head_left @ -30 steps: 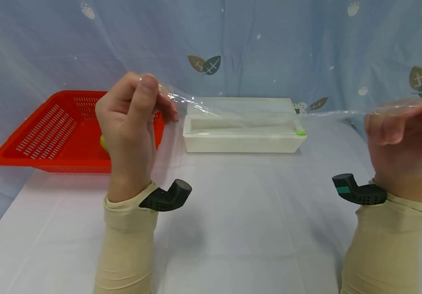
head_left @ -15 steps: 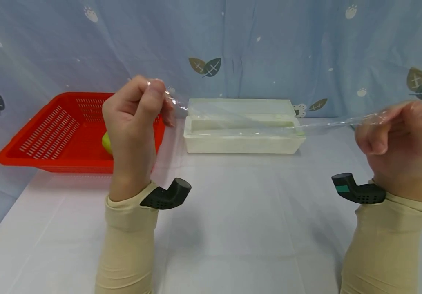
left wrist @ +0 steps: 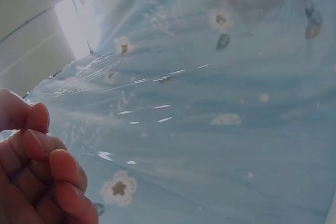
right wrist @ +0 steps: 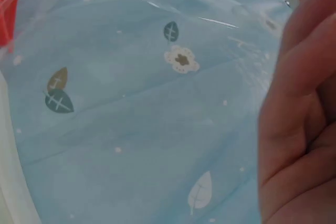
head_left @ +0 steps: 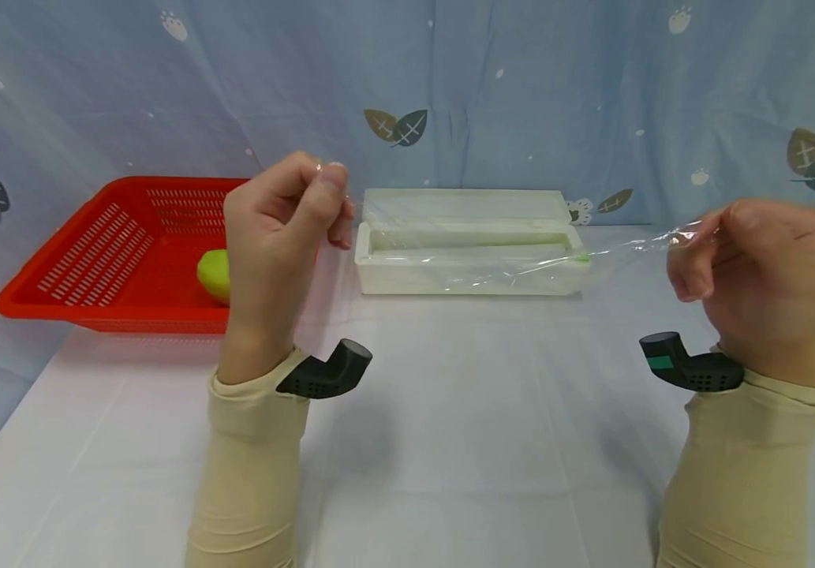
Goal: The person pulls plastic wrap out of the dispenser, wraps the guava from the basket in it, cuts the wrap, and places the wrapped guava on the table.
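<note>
Between both raised hands stretches a sheet of clear plastic wrap (head_left: 514, 272), sagging a little in the middle. My left hand (head_left: 275, 244) pinches one end between thumb and forefinger, in front of the red basket. On the other side my right hand (head_left: 762, 276) pinches the opposite end, its fingers curled. In the left wrist view, shiny creases in the wrap (left wrist: 163, 80) run out from the left fingertips (left wrist: 39, 119). The right wrist view shows the right hand (right wrist: 304, 114) at the edge, its fingertips mostly cut off. Behind the wrap sits a white box (head_left: 474, 280) with its lid raised.
At the back left a red plastic basket (head_left: 123, 325) holds a yellow-green fruit (head_left: 214, 275), partly hidden by the left wrist. A white cloth (head_left: 464, 442) covers the table. A blue patterned curtain (head_left: 492, 87) hangs behind it.
The hands have come closer together: the left has moved right, the right has moved left. The wrap between them now sags lower. More of the yellow-green fruit shows in the basket.
</note>
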Demonstrator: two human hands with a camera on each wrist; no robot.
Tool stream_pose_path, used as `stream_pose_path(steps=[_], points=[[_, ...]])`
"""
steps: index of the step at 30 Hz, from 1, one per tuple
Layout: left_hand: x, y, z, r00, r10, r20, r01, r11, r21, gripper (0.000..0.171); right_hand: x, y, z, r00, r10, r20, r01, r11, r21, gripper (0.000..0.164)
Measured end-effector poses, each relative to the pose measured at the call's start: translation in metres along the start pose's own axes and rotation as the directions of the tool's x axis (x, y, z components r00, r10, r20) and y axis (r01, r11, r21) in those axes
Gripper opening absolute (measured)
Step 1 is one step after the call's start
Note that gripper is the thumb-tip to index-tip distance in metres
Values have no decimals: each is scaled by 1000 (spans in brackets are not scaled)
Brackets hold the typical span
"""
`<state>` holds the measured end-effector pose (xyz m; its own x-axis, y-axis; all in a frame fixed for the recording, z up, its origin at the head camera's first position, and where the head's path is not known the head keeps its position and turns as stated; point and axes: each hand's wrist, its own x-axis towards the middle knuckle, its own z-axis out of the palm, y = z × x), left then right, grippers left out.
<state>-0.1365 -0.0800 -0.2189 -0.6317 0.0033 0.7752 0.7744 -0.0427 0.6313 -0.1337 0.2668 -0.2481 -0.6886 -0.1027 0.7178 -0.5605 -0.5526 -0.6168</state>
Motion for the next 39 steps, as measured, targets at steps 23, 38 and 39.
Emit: stream_pose_path(steps=[23,38,39], points=[[-29,-26,-13,954,-238,182,123,866,484,28,-20,-4,1,926,378,-11,-364,883,-295,23],[-77,-28,-42,883,-312,351,40,794,607,25,-72,-6,6,780,625,-29,-521,624,-583,26],[-81,-29,-42,875,-324,361,38,788,615,26,-76,-6,5,769,638,-29,-522,602,-604,26]])
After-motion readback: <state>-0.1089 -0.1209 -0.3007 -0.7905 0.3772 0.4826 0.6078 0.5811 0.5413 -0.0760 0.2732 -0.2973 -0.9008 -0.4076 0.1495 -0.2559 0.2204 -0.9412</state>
